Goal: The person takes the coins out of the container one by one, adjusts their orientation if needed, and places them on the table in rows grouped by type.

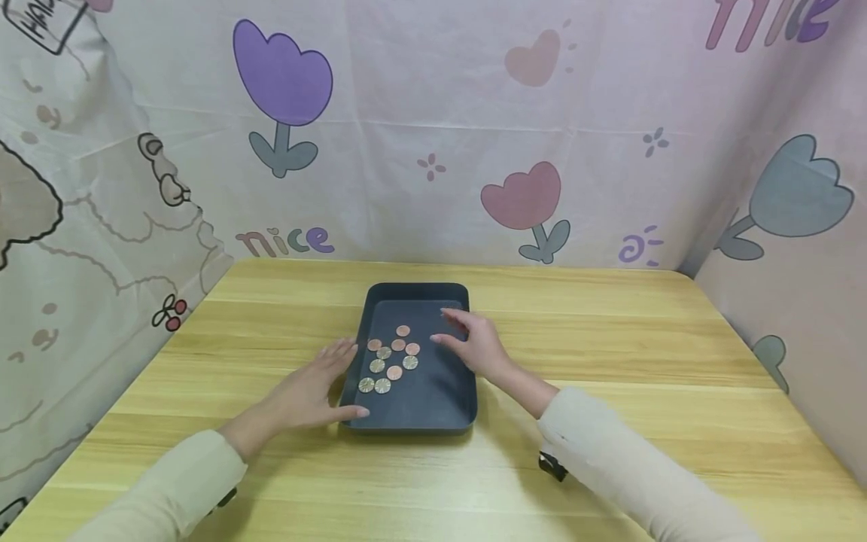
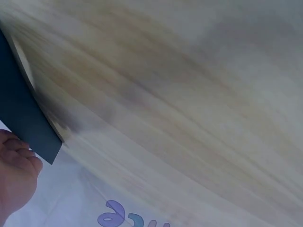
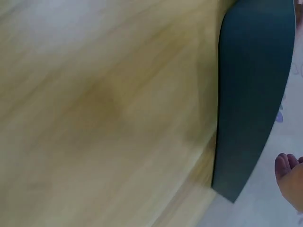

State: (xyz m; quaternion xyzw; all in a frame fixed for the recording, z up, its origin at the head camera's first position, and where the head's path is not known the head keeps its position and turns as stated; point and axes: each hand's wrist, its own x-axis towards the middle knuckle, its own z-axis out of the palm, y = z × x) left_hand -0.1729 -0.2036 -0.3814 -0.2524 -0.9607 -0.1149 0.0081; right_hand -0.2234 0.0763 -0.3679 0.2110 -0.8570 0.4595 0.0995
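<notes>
A dark grey rectangular tray (image 1: 440, 406) lies on the table with several coins in its left half. Some are copper-coloured, such as the coin (image 1: 394, 373); others look brass, such as the coin (image 1: 382, 386). My left hand (image 1: 305, 391) is at the tray's left side, fingers extended along the rim and thumb reaching over the near left corner. Whether it touches the rim I cannot tell. Over the tray's right side is my right hand (image 1: 481, 346), thumb and fingers apart with nothing between them. In both wrist views the tray's outer wall (image 2: 28, 104) (image 3: 251, 94) shows beside part of a hand.
The wooden table (image 1: 596, 361) extends to both sides of the tray. A printed cloth (image 1: 406, 90) with tulips and lettering hangs behind the table and along its sides. Below the right sleeve a small black object (image 1: 552, 467) shows.
</notes>
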